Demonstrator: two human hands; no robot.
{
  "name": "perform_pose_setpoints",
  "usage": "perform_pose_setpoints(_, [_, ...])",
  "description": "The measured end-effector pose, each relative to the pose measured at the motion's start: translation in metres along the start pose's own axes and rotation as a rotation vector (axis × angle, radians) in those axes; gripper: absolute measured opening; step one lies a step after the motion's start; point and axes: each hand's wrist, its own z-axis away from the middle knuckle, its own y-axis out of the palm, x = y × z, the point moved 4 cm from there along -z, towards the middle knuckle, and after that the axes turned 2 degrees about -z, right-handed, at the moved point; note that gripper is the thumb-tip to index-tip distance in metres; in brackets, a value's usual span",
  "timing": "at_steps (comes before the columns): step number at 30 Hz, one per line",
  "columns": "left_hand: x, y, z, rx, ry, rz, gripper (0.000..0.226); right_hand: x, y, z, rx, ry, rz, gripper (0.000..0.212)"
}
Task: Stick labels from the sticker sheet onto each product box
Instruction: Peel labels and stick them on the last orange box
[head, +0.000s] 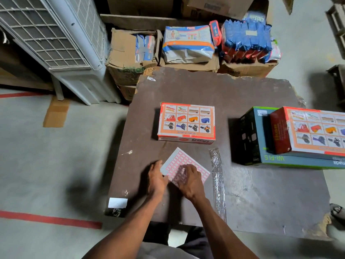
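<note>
A white sticker sheet with a pink grid of labels lies on the dark brown table near its front. My left hand grips the sheet's left edge. My right hand rests on the sheet with its fingertips pressed onto the labels; whether a label is lifted is hidden. Just beyond the sheet lies an orange-and-white product box printed with tool pictures. At the right, a second such box sits on top of a dark green Wi-Fi box.
A strip of crinkled clear tape runs down the table right of the sheet. A white patch marks the front left corner. Cardboard cartons with packaged goods stand behind the table, an air cooler at the left.
</note>
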Motion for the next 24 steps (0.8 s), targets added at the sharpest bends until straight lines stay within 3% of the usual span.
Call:
perform_pose_setpoints(4, [-0.008,-0.002,0.002,0.031,0.037,-0.046,0.046,-0.002,0.001,0.000,0.002,-0.011,0.018,0.056])
perform_pose_setpoints(7, [-0.008,0.001,-0.002,0.080,0.005,-0.001,0.043,-0.003,-0.001,-0.001,0.005,-0.017,0.005,0.055])
perform_pose_setpoints(13, [-0.004,0.010,-0.002,0.214,-0.167,0.410,0.027,-0.008,-0.006,-0.002,-0.009,-0.022,-0.086,0.058])
perform_pose_setpoints(19, [-0.016,-0.013,0.014,0.407,-0.229,0.789,0.018,-0.001,-0.018,0.005,-0.121,-0.087,-0.172,0.042])
perform_pose_setpoints(24, [-0.029,-0.028,0.024,0.462,-0.207,0.875,0.025,0.027,-0.037,0.019,-0.227,-0.173,-0.328,0.016])
